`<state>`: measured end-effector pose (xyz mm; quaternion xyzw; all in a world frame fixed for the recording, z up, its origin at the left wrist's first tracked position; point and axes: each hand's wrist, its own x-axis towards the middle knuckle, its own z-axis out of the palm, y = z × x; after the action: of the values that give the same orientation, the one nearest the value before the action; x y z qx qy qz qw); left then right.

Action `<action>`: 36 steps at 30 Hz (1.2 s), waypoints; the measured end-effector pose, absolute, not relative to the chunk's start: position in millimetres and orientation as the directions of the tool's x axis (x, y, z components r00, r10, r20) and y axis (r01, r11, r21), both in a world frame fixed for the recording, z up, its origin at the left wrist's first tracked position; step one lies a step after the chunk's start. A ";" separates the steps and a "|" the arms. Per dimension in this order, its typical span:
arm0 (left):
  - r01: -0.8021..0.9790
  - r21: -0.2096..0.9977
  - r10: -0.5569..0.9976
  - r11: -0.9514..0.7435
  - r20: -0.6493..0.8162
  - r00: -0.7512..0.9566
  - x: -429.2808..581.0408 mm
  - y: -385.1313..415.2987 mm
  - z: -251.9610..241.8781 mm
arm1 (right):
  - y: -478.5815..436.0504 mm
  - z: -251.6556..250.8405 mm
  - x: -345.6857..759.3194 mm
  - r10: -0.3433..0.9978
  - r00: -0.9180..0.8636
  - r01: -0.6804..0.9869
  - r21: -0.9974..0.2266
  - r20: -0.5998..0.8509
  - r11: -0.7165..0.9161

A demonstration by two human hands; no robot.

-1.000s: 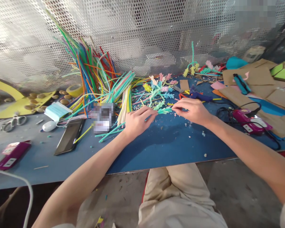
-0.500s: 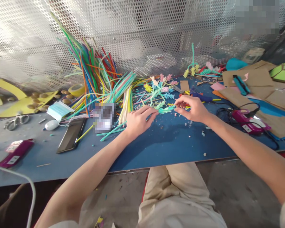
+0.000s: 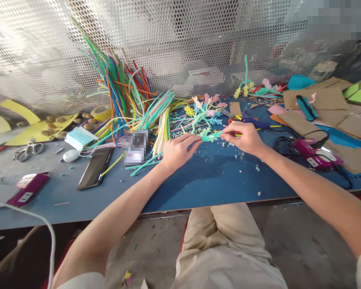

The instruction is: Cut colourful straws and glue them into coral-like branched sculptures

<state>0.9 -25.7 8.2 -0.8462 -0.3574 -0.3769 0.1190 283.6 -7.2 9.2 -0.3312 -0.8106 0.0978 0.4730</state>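
Between my two hands is a mint-green pipe cleaner piece [image 3: 211, 137], twisted into short fuzzy tufts. My left hand [image 3: 180, 150] pinches its left end between thumb and fingers. At the other end, the fingertips of my right hand [image 3: 243, 137] are closed on it. Just behind lies a cluster of pipe cleaner flowers [image 3: 209, 110] in pink, yellow, blue and green. A bundle of cream and yellow pipe cleaners [image 3: 161, 134] lies beyond my left hand. Small fuzz scraps dot the blue table [image 3: 195, 188] below my hands.
A tall heap of coloured pipe cleaners [image 3: 120, 88] leans on the perforated metal panel [image 3: 198, 36]. Left are a phone [image 3: 94, 168], scissors [image 3: 28, 151] and a face mask [image 3: 80, 138]. Right are a magenta power strip [image 3: 317, 154], a teal cutter [image 3: 307, 107] and brown cardboard [image 3: 315, 98].
The view has shifted slightly, so things on the left sit a little further right. Both hands keep hold of the green pipe cleaner piece, with the right fingers closed a little more.
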 end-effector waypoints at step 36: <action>0.740 0.277 0.722 -0.613 0.576 0.383 9.9 -31.8 -0.1 | 65.9 15.3 412.6 0.969 -0.098 0.995 0.013 0.228 0.098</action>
<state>9.9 -31.8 -0.1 -0.8314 -0.4396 -0.3397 0.0128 412.6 65.9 15.3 -0.6667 -0.7364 -0.0818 0.0807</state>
